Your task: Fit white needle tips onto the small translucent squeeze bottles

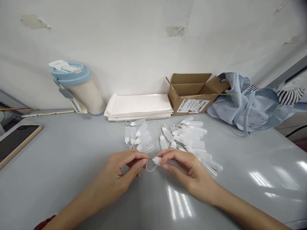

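Note:
My right hand [185, 171] pinches a small translucent squeeze bottle [157, 160] by its white tip end. My left hand [123, 169] pinches the tiny cap at the end of the thin tether loop [150, 168] that hangs from that bottle. Both hands meet just above the grey table [72, 166]. Behind my left hand lies a small group of the same bottles [140, 138]. A larger heap of bottles [192, 137] lies behind and to the right of my right hand.
A stack of white bags [139, 107] lies against the wall beside an open cardboard box [192, 92]. A blue-lidded tumbler [76, 88] stands at the back left, a phone [16, 140] lies at the left edge, and blue cloth [251, 102] is bunched at the right.

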`<action>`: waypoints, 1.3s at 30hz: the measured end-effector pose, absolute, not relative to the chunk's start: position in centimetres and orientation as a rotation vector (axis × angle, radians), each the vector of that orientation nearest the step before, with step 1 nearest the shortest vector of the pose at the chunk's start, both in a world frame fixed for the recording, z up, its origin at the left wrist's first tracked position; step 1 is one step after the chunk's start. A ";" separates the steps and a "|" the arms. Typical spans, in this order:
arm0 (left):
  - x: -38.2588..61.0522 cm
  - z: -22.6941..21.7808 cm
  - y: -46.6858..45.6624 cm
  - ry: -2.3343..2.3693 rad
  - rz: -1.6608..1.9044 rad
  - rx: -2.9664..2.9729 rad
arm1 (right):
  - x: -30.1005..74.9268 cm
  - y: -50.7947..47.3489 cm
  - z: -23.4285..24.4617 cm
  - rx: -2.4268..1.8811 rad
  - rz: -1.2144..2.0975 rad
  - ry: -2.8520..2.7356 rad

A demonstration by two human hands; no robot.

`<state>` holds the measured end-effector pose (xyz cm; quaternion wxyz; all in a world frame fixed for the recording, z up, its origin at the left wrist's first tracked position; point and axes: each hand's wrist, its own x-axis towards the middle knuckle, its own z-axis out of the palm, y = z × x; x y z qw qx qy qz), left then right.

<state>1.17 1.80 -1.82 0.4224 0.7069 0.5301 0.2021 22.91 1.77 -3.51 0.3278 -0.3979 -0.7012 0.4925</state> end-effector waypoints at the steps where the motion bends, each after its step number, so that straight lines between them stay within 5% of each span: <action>1: 1.2 -1.9 1.8 1.330 0.503 1.771 | 22.9 1.8 -3.5 -1.044 1.290 -1.833; 39: 1.1 -1.9 1.8 1.330 0.513 1.689 | 22.7 1.9 -3.4 -1.044 1.367 -1.772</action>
